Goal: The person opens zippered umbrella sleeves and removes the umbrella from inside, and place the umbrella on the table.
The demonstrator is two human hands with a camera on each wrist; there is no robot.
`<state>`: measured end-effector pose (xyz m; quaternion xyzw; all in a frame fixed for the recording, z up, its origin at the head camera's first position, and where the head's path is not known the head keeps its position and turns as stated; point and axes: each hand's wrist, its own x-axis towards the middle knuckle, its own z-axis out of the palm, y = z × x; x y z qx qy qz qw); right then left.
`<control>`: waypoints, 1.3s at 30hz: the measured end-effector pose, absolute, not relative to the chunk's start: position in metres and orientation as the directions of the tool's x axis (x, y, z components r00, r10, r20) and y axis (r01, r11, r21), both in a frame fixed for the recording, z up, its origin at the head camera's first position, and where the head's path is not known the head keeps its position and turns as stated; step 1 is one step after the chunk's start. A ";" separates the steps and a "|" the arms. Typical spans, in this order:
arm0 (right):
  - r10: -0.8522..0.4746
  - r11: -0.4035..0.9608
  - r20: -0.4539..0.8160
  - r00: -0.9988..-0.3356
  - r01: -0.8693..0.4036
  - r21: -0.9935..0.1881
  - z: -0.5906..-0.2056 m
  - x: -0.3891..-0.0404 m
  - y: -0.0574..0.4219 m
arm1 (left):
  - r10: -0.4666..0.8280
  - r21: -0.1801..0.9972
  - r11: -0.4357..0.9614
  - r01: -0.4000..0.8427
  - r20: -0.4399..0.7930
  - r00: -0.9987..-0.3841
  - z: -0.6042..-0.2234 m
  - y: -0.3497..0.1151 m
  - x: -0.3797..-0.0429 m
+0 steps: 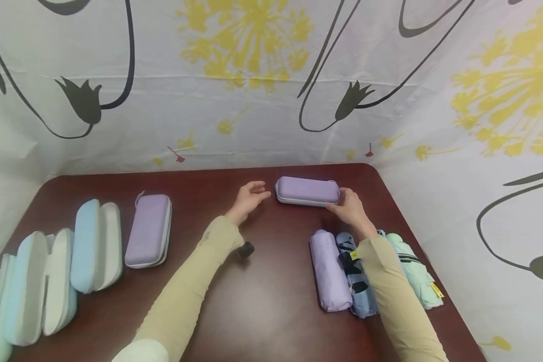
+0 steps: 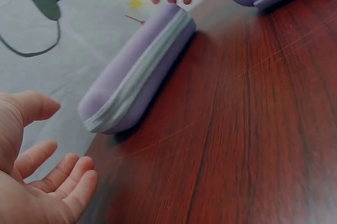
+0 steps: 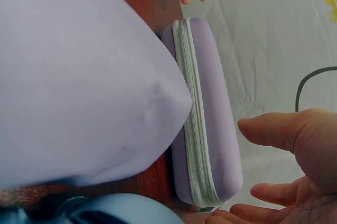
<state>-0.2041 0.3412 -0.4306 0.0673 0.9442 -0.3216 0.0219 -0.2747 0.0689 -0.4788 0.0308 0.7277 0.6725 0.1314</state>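
A zipped lilac case (image 1: 307, 191) lies lengthwise near the table's back edge, its pale zipper band (image 3: 196, 113) running along the side. Beyond its left end my left hand (image 1: 248, 197) is apart from it, thumb and fingers loosely spread, holding nothing. My right hand (image 1: 350, 208) is at the case's right end. In the right wrist view the thumb (image 3: 268, 132) stands off the case, while the lower fingertips come close to its end; whether they touch it I cannot tell. A folded lilac umbrella (image 1: 330, 271) lies below the right hand.
Beside the lilac umbrella lie a blue folded umbrella (image 1: 362, 291), partly behind my right forearm, and a mint one (image 1: 416, 271). On the left are another lilac case (image 1: 148, 231) and several opened pale cases (image 1: 85, 246). Patterned cloth (image 1: 253, 120) hangs behind the table.
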 end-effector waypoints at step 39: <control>0.223 0.435 -0.314 -0.923 0.383 -0.815 -0.443 -0.220 0.301 | 0.220 0.955 0.296 -0.010 -0.078 -0.972 -0.480 0.056 -0.267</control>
